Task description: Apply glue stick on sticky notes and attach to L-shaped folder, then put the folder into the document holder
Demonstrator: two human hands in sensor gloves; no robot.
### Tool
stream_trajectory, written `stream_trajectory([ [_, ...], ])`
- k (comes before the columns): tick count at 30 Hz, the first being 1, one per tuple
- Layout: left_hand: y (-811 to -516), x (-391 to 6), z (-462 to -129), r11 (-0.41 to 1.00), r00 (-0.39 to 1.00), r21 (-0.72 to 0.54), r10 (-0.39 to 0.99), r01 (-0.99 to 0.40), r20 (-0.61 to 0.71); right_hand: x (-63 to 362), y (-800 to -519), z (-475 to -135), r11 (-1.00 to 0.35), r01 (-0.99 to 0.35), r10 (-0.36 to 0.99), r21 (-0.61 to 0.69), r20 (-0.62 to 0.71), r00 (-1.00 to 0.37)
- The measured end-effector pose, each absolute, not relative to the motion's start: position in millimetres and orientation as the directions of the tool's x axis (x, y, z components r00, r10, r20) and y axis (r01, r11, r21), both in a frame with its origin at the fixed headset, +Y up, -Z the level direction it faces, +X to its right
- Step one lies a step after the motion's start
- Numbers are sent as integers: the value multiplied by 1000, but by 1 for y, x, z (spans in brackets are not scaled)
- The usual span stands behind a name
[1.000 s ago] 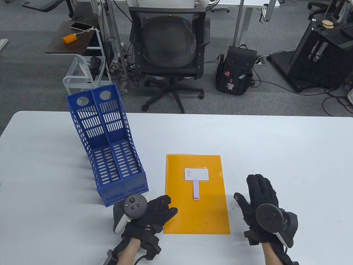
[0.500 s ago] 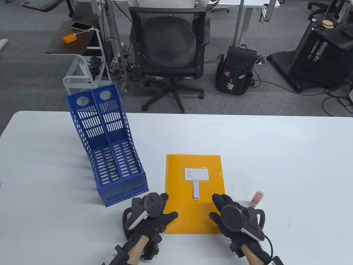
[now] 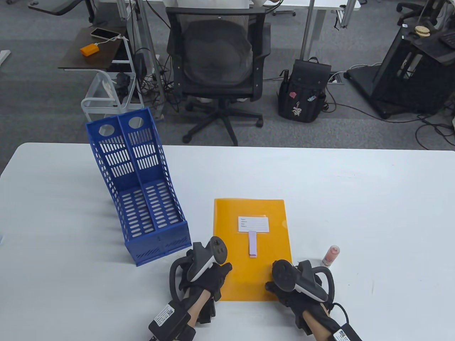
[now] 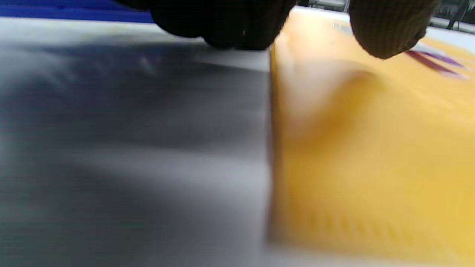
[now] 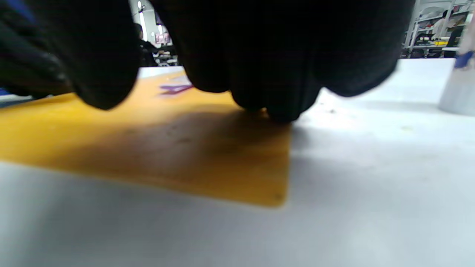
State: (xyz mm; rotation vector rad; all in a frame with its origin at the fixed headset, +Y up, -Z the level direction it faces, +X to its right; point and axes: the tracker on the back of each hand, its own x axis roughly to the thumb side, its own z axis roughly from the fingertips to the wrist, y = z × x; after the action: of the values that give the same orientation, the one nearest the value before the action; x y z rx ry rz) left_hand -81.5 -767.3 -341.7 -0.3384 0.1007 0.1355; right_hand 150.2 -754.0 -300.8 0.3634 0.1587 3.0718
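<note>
Hands flank the orange folder, fingertips at its near corners

Office: mesh desk chair, grey carpet, backpack, floor cables, desks.

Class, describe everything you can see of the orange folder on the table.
The orange folder is a thin, glossy plastic sheet, rectangular, lying flat on the white table just right of the blue document holder. A white label sits on its upper half, with a purple sticky note hanging below it. The left hand rests at its near left corner and the right hand at its near right corner; whether they grip it cannot be told.
</note>
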Motion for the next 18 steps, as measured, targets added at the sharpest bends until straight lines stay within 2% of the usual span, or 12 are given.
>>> stream_trajectory([
  [7,-766,-77,-357,928,971,-334,91,-164,-223,153,-755,-303,-995,-47,69,92,245,-967],
  [11,-767,-94,-365,890,930,-330,220,-315,-296,150,-755,-302,-998,11,8,69,275,-961],
  [15,-766,-106,-367,853,898,-328,304,-405,-318,144,-755,-301,-995,75,-51,66,307,-950],
  [18,-765,-113,-366,793,842,-308,433,-525,-321,141,-756,-300,-994,91,-66,66,315,-947],
])
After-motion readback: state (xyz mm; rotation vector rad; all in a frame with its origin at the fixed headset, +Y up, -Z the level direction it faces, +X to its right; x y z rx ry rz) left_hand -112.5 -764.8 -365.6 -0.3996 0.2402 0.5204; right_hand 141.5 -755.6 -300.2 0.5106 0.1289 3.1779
